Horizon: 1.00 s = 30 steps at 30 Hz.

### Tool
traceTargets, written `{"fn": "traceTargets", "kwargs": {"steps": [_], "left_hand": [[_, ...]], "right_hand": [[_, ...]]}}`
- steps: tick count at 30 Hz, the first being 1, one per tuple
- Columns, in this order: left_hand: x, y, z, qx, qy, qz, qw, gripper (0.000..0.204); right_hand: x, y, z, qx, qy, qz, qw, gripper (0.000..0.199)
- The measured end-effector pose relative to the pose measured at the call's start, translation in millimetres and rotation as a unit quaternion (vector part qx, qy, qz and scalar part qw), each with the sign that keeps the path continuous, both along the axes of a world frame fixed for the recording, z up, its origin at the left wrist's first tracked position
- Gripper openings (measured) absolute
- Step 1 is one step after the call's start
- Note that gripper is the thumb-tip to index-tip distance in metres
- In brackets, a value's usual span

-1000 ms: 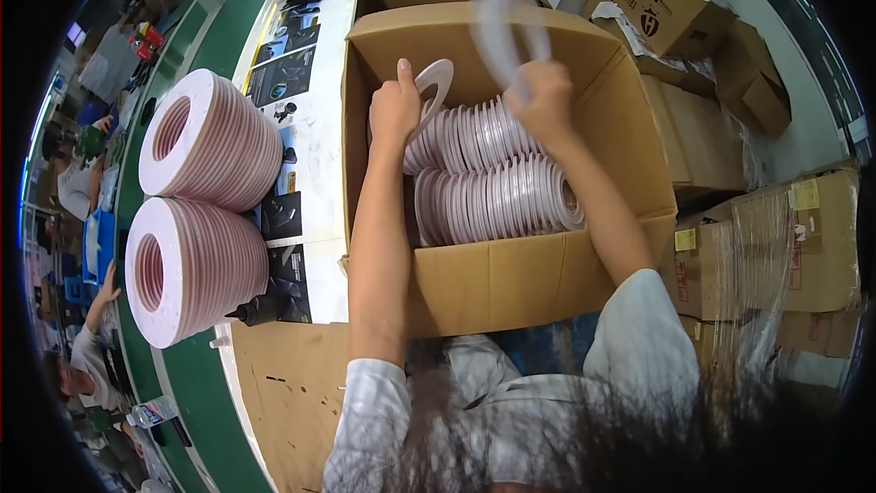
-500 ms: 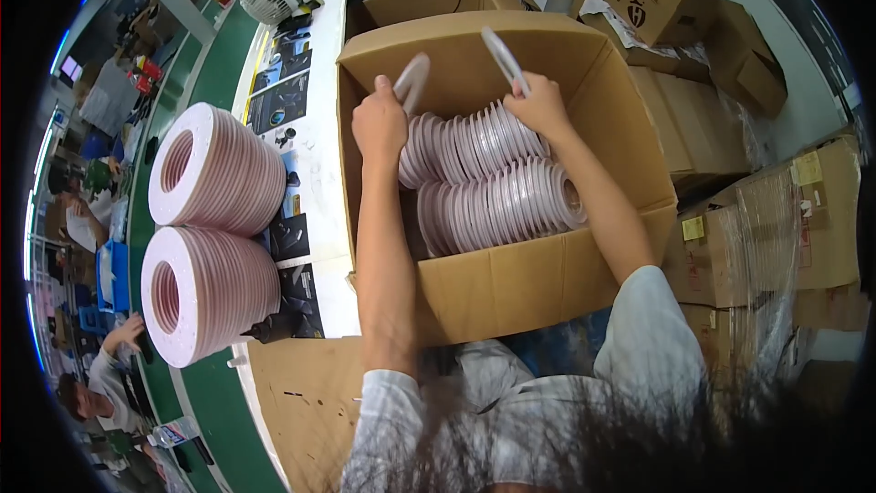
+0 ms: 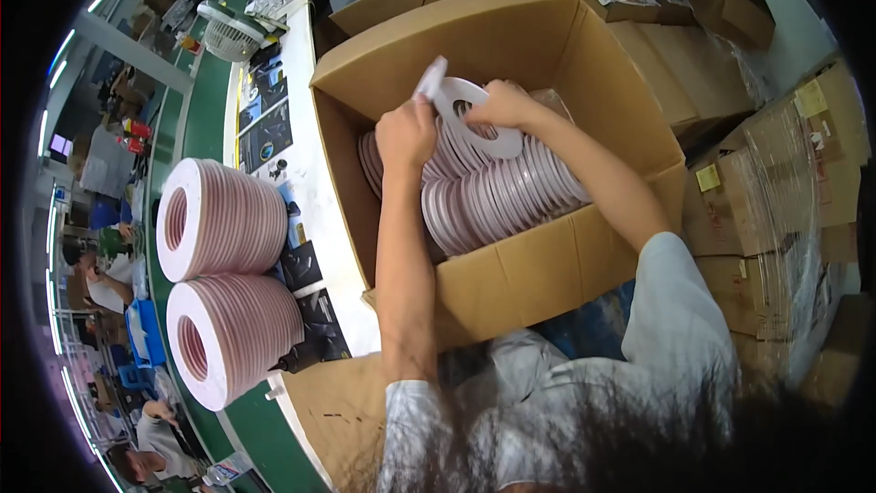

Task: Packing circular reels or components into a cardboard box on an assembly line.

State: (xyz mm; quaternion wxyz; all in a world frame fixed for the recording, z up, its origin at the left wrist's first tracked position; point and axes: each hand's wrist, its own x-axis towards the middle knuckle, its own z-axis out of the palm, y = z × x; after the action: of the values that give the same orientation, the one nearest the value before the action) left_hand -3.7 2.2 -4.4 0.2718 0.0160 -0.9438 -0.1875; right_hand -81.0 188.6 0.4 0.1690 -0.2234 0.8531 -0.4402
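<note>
My left hand (image 3: 408,134) is closed on a flat white ring (image 3: 431,79), seen nearly edge-on and tilted. To its right, my right hand (image 3: 505,106) grips another flat white ring (image 3: 505,144), its fingers through or at the round hole. The two rings meet or overlap above the carton; whether they touch, I cannot tell. Below them, inside the open cardboard carton (image 3: 511,297), rows of similar rings (image 3: 502,196) stand on edge, packed side by side. My forearms hide part of the carton's contents.
Two stacks of pinkish-white rings, an upper one (image 3: 224,219) and a lower one (image 3: 237,333), lie on the green-and-white bench at left. A fan (image 3: 230,32) stands farther along. Cardboard boxes (image 3: 684,82) pile up at right. Other people sit across the bench and at the far end.
My hands have come closer together over the carton. The right-hand ring has swung from edge-on to show its face and hole. The whole view has tilted and shifted.
</note>
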Motion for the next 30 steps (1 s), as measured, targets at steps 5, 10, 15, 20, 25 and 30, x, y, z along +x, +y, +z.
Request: {"fn": "traceTargets", "kwargs": {"steps": [5,10,15,20,25,30], "left_hand": [[9,10,15,0.039,0.133,-0.047,0.989,0.040],[10,13,33,0.027,0.199,-0.013,0.980,0.042],[3,1,22,0.238,0.175,0.044,0.954,0.051],[-1,-38,2,0.660,0.054,0.027,0.749,0.070],[-1,-18,7,0.811,-0.019,-0.138,0.567,0.086],[-16,4,2,0.834,-0.124,-0.325,0.429,0.090]], "right_hand": [[0,3,4,0.048,0.076,0.028,0.996,0.025],[-17,9,-5,-0.036,0.115,0.043,0.992,0.027],[-17,17,-7,-0.130,0.012,0.022,0.991,0.028],[-22,20,9,-0.378,-0.188,0.021,0.907,0.030],[-19,-3,-17,-0.389,-0.082,-0.041,0.917,0.047],[-63,25,-51,-0.280,0.156,-0.102,0.942,0.052]]}}
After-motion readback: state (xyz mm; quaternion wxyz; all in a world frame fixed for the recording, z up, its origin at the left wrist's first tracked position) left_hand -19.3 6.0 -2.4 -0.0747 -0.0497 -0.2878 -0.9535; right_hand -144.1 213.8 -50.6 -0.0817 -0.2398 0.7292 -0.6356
